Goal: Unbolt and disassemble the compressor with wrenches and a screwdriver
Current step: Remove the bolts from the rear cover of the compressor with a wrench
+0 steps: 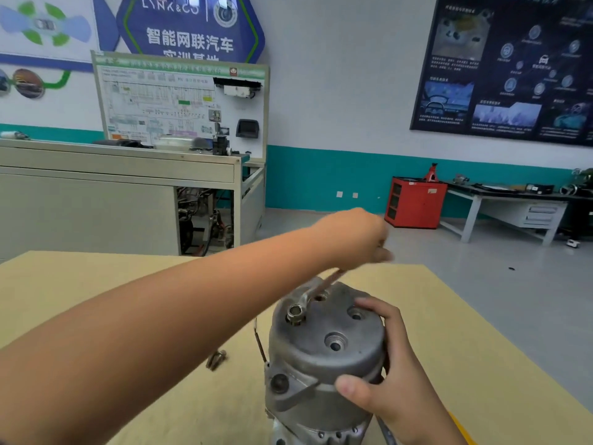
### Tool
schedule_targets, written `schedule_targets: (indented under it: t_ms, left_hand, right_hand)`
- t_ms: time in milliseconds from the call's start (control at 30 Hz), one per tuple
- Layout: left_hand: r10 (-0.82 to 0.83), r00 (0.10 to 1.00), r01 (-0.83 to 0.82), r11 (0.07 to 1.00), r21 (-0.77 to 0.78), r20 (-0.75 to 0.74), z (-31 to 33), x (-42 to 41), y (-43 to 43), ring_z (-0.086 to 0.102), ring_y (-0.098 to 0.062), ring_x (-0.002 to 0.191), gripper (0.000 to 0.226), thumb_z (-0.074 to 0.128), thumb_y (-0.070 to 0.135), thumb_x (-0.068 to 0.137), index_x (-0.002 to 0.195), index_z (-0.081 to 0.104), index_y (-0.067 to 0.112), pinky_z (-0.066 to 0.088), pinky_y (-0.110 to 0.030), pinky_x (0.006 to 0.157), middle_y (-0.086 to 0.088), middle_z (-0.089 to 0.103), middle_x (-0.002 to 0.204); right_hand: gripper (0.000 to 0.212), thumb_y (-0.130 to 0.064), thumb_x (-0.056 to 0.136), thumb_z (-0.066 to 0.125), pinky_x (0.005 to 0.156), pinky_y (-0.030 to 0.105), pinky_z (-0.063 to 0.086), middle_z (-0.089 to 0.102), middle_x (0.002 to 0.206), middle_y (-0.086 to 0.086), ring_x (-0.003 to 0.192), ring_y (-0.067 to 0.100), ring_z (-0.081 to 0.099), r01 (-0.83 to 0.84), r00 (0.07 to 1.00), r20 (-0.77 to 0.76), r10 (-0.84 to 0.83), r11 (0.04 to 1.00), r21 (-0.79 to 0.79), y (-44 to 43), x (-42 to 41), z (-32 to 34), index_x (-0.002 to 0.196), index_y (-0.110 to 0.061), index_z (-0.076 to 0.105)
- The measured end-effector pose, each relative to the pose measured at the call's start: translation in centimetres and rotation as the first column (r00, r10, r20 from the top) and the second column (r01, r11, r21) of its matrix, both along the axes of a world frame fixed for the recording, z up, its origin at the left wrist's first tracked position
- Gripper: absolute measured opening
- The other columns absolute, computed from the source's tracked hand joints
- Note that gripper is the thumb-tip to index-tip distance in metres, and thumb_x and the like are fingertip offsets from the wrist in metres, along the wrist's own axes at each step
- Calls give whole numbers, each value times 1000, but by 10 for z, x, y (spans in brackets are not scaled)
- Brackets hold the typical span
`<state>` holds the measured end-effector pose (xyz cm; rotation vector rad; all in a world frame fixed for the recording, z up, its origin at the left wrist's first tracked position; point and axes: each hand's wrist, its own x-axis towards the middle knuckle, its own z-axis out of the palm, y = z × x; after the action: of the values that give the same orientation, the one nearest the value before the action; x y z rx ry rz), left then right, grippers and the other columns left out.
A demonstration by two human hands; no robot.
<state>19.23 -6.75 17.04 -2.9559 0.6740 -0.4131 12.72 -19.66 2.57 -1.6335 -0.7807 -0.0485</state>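
Two hands on the job: the left hand reaches across from the near left, its fist closed round the far end of a wrench. The grip itself is a bit blurred, but the handle plainly runs up into the curled fingers. The wrench slants down toward us and its ring end sits right over a bolt standing proud of the top face of the compressor, on that face's left side. The compressor stands upright on its end on the tan counter, close to the near edge and slightly right of centre. Three open bolt holes show on its round grey top. The right hand clamps the body from the right side, with its fingers curled over the upper rim and the thumb pressed against the front of the casing lower down. Just left of the compressor, a couple of loose bolts lie on the counter, apart from the casing. Farther back, a red cabinet stands on the floor against the teal-banded wall.
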Motion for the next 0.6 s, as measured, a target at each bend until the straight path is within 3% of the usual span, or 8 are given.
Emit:
schedule_targets:
  t_ms: [100,200,300,400,467,533,600]
  left_hand:
    - [183,983,-183,977,-104,-12,-2,13,44,48,-17,61,40,48,39,97,69,53,10,34,-28,52,-1,49,62]
    - [229,973,-227,958,-178,-6,-8,1,82,39,-12,50,46,46,43,97,60,45,15,32,-26,48,0,43,56]
    - [206,977,-189,959,-213,57,-13,-36,126,37,-10,45,52,37,57,90,56,41,17,32,-29,49,3,42,51]
    - [90,974,-65,990,-126,209,-18,-86,146,36,-4,40,62,23,78,81,58,41,22,30,-21,43,6,39,46]
    - [-45,938,40,999,22,343,-18,-117,147,34,-6,35,57,30,71,81,60,45,21,24,-16,37,9,37,43]
    - [-129,920,84,987,134,371,-18,-146,134,40,-15,32,53,37,63,83,60,49,17,29,-19,31,8,41,43]
    - [-134,927,66,978,199,350,-15,-168,122,43,-21,32,50,40,58,83,59,51,15,35,-24,28,6,44,43]
  right_hand:
    - [84,-40,47,82,88,24,50,44,138,-1,118,14,57,-7,1000,-13,7,1000,1,-5,-2,-1,120,-51,42]
    - [83,-36,47,82,83,18,50,50,133,-2,114,13,61,-7,1000,-27,8,998,55,-9,-1,-4,120,-49,44]
    - [79,-36,48,83,81,16,50,58,124,-15,112,11,62,-5,1000,-28,8,995,104,-12,1,-4,116,-49,47]
    - [79,-44,47,87,82,16,50,60,119,-22,112,10,62,-13,998,-56,21,990,141,-12,2,-3,115,-48,48]
    - [82,-51,44,89,82,16,50,60,119,-22,111,9,62,-7,998,-64,17,988,154,-10,2,-3,115,-47,49]
    - [84,-54,42,89,82,17,51,60,119,-21,111,9,62,-11,998,-64,21,988,157,-10,0,-3,116,-47,49]
    - [81,-43,44,88,82,17,51,60,118,-22,111,10,62,-2,999,-47,9,988,155,-10,0,-4,115,-48,49]
